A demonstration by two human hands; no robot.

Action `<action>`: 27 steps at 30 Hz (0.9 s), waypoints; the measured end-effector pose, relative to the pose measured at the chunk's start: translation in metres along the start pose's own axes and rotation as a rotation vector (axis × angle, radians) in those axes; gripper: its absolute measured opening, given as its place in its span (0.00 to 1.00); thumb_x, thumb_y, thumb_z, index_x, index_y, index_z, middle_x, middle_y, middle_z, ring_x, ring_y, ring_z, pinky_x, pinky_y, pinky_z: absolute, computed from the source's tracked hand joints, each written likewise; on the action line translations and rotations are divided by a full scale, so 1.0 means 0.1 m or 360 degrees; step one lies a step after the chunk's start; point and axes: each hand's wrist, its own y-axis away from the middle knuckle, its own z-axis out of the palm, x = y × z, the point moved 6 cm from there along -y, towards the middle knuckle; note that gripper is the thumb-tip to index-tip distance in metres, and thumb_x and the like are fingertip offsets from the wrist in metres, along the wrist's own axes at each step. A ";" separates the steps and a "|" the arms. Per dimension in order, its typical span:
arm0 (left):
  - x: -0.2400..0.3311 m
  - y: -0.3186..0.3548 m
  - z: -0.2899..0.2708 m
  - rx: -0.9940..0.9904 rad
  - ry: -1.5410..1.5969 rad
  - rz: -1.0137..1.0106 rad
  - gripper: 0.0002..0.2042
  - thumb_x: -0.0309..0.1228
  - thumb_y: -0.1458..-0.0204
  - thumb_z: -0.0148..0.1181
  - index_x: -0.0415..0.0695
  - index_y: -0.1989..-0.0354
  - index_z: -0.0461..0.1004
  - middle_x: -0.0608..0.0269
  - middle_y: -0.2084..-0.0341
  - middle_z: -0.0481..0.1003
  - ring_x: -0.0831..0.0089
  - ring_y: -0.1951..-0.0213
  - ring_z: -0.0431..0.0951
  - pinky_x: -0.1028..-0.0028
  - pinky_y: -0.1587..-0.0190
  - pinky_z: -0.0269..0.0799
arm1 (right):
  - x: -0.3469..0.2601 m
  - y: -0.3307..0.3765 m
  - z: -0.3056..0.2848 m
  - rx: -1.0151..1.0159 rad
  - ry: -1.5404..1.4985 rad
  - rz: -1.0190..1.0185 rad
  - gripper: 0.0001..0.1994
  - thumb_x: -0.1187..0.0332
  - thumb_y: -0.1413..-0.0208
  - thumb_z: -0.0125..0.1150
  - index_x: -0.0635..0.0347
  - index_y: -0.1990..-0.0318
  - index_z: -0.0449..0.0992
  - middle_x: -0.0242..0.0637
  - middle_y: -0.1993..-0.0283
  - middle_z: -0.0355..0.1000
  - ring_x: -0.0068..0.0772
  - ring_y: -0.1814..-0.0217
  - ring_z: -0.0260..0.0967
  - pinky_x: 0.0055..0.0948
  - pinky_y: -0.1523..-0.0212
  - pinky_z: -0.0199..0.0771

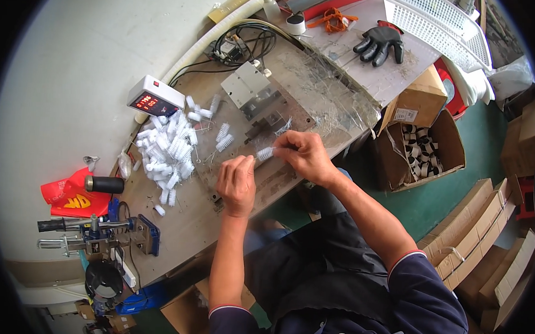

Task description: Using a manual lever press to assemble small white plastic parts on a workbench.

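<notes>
Between my two hands is a small white spiral-bristle brush (264,154) over the near edge of the workbench. My right hand (307,157) pinches its right end with thumb and fingers. My left hand (237,183) is closed at its left end, the fingertips pressed together; the exact grip there is partly hidden. Just beyond them sits a metal fixture (263,126) with a flat plate (245,85) on a base. Fine white bristle scraps (284,126) lie by the fixture. To the left, a heap of similar white brushes (171,148) with wire stems covers the bench.
A counter box (157,96) with a red display stands behind the heap. A lever press (106,234) is at the left bench end. Black cables (249,38) coil at the back. A black glove (380,43) lies far right, above a carton (420,150) of small rings.
</notes>
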 end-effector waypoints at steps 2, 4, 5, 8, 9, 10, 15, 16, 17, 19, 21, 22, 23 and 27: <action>-0.01 0.03 0.01 -0.0021 0.0065 -0.0007 0.11 0.20 0.50 0.71 0.41 0.59 0.79 0.59 0.65 0.79 0.60 0.65 0.80 0.65 0.62 0.78 | 0.01 0.00 -0.02 -0.0064 -0.0047 0.0035 0.03 0.75 0.41 0.66 0.66 0.62 0.80 0.28 0.73 0.73 0.16 0.70 0.69 0.23 0.69 0.69; -0.02 0.03 -0.01 0.0003 0.0081 -0.0011 0.12 0.19 0.51 0.71 0.41 0.58 0.80 0.59 0.65 0.79 0.60 0.65 0.80 0.65 0.62 0.78 | 0.04 0.01 0.01 -0.0253 -0.0187 0.0218 0.03 0.75 0.41 0.66 0.66 0.62 0.80 0.27 0.73 0.74 0.15 0.70 0.70 0.21 0.69 0.69; 0.00 0.02 -0.02 0.0002 0.0111 0.0009 0.12 0.18 0.51 0.71 0.41 0.58 0.80 0.60 0.65 0.79 0.60 0.65 0.80 0.65 0.61 0.78 | 0.03 0.01 0.00 -0.0285 -0.0178 0.0229 0.03 0.75 0.41 0.66 0.65 0.63 0.80 0.27 0.73 0.74 0.15 0.71 0.71 0.20 0.70 0.69; -0.01 0.02 -0.07 0.0012 0.0127 0.0029 0.14 0.17 0.53 0.70 0.41 0.57 0.80 0.60 0.65 0.79 0.60 0.64 0.80 0.65 0.60 0.78 | 0.06 0.01 0.02 -0.0346 -0.0234 0.0313 0.02 0.75 0.42 0.66 0.65 0.64 0.80 0.27 0.73 0.75 0.15 0.73 0.69 0.21 0.73 0.68; 0.01 0.02 -0.06 -0.0050 0.0085 0.0089 0.14 0.19 0.53 0.68 0.41 0.56 0.79 0.60 0.64 0.79 0.61 0.64 0.80 0.65 0.60 0.78 | 0.09 0.01 0.02 -0.0366 -0.0246 0.0367 0.03 0.75 0.41 0.66 0.65 0.63 0.80 0.27 0.72 0.75 0.15 0.72 0.71 0.19 0.70 0.70; 0.05 0.02 -0.04 -0.0116 0.0050 0.0148 0.15 0.20 0.53 0.67 0.41 0.55 0.79 0.59 0.64 0.79 0.61 0.64 0.79 0.65 0.59 0.77 | 0.09 0.02 0.02 -0.0388 -0.0239 0.0355 0.03 0.75 0.41 0.66 0.65 0.63 0.80 0.27 0.72 0.75 0.15 0.72 0.71 0.19 0.70 0.70; 0.10 0.05 0.06 -0.0552 -0.0244 0.0118 0.13 0.23 0.47 0.60 0.44 0.52 0.76 0.61 0.65 0.77 0.61 0.62 0.80 0.63 0.62 0.76 | 0.07 0.03 0.11 -0.0422 -0.0008 0.0269 0.05 0.72 0.40 0.67 0.65 0.61 0.81 0.27 0.71 0.76 0.15 0.71 0.71 0.19 0.70 0.69; 0.03 0.08 0.05 -0.0499 -0.0185 0.0007 0.12 0.23 0.46 0.59 0.44 0.53 0.75 0.60 0.65 0.78 0.59 0.63 0.80 0.62 0.63 0.76 | 0.03 0.02 0.12 -0.0345 0.0034 0.0265 0.06 0.71 0.40 0.67 0.65 0.60 0.81 0.27 0.70 0.76 0.15 0.71 0.71 0.19 0.70 0.69; -0.06 0.11 0.03 -0.0445 -0.0122 -0.0100 0.11 0.24 0.45 0.59 0.44 0.53 0.75 0.59 0.66 0.78 0.58 0.64 0.81 0.60 0.64 0.76 | 0.02 0.04 0.15 -0.0263 -0.0112 0.0284 0.07 0.71 0.39 0.66 0.66 0.60 0.81 0.27 0.73 0.75 0.14 0.72 0.70 0.20 0.71 0.69; -0.40 0.21 -0.03 -0.0378 -0.0147 -0.0392 0.10 0.25 0.44 0.59 0.45 0.54 0.75 0.57 0.65 0.79 0.56 0.65 0.81 0.60 0.65 0.76 | 0.00 0.02 0.18 -0.0209 -0.0085 0.0251 0.07 0.70 0.39 0.66 0.66 0.60 0.82 0.29 0.73 0.76 0.16 0.71 0.70 0.22 0.70 0.70; -0.76 0.31 -0.17 -0.0273 -0.0196 -0.0796 0.08 0.29 0.42 0.60 0.47 0.55 0.76 0.56 0.65 0.79 0.54 0.67 0.82 0.58 0.66 0.77 | 0.04 0.06 0.15 -0.0124 -0.0053 0.0235 0.08 0.70 0.39 0.66 0.67 0.60 0.82 0.31 0.72 0.77 0.18 0.71 0.71 0.24 0.70 0.71; -0.91 0.34 -0.25 -0.0215 -0.0235 -0.0912 0.08 0.31 0.42 0.60 0.48 0.55 0.77 0.56 0.65 0.80 0.53 0.68 0.82 0.57 0.66 0.77 | 0.05 0.04 0.17 -0.0111 0.0141 0.0081 0.08 0.70 0.40 0.66 0.67 0.61 0.82 0.34 0.72 0.77 0.20 0.71 0.72 0.26 0.69 0.72; -1.04 0.40 -0.29 -0.0244 -0.0279 -0.0941 0.07 0.32 0.42 0.61 0.48 0.57 0.78 0.57 0.65 0.80 0.52 0.67 0.82 0.57 0.65 0.77 | 0.02 0.03 0.21 -0.0099 0.0334 -0.0077 0.08 0.70 0.41 0.67 0.68 0.61 0.82 0.37 0.72 0.78 0.22 0.71 0.73 0.28 0.68 0.73; -1.19 0.56 -0.30 -0.0264 -0.0230 -0.1020 0.06 0.33 0.42 0.63 0.48 0.59 0.79 0.58 0.64 0.80 0.51 0.65 0.82 0.56 0.63 0.77 | -0.02 0.03 0.28 -0.0028 0.0471 -0.0117 0.07 0.70 0.44 0.67 0.66 0.63 0.82 0.43 0.73 0.78 0.28 0.72 0.74 0.31 0.66 0.74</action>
